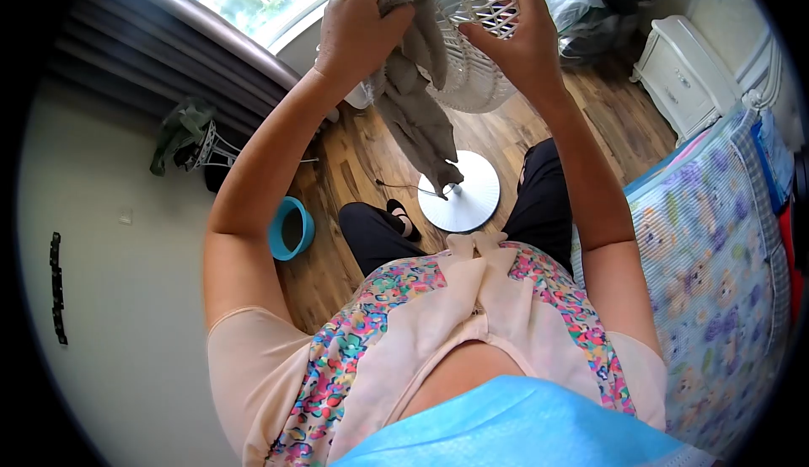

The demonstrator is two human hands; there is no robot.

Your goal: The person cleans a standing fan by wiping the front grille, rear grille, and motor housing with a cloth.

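Observation:
At the top of the head view is a white fan grille (479,88) with thin spokes, in front of me at arm's length. My left hand (358,35) is closed on a grey cloth (413,109) at the grille's left side. The cloth's loose end hangs down in front of the fan. My right hand (524,50) grips the grille's right side, its thumb reaching over the spokes. Below stands the fan's round white base (480,206) on the floor, between my legs. The cloth and grille hide most of the fan's stem.
A blue basin (292,229) sits on the wooden floor (333,294) at left. A bed with a patterned cover (716,256) lies close on my right. Beyond it stands a white cabinet (687,75). Stuffed plastic bags (586,16) and a curtain (185,33) are farther back.

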